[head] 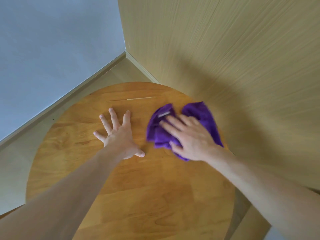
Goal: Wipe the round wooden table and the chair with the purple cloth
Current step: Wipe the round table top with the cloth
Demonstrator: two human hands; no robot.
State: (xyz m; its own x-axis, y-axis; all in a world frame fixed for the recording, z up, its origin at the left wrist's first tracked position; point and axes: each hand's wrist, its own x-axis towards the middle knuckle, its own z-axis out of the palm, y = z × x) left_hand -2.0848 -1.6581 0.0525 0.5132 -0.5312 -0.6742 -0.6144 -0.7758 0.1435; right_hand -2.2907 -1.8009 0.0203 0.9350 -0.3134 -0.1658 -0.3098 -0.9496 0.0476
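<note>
The right hand (188, 137) presses the cloth (199, 115) flat-fingered at two o'clock for wiping; the left hand (119, 134), open, steadies the table (131, 196).

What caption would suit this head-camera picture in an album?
Right hand presses a purple cloth on the round wooden table; left hand rests flat beside it.

Crumpled purple cloth (183, 125) on round wooden table (131, 187)

corner spot: pale blue-grey wall (52, 49) meets a beige wood-grain wall (225, 49), light baseboard (72, 90) and pale floor (15, 161) below
</note>
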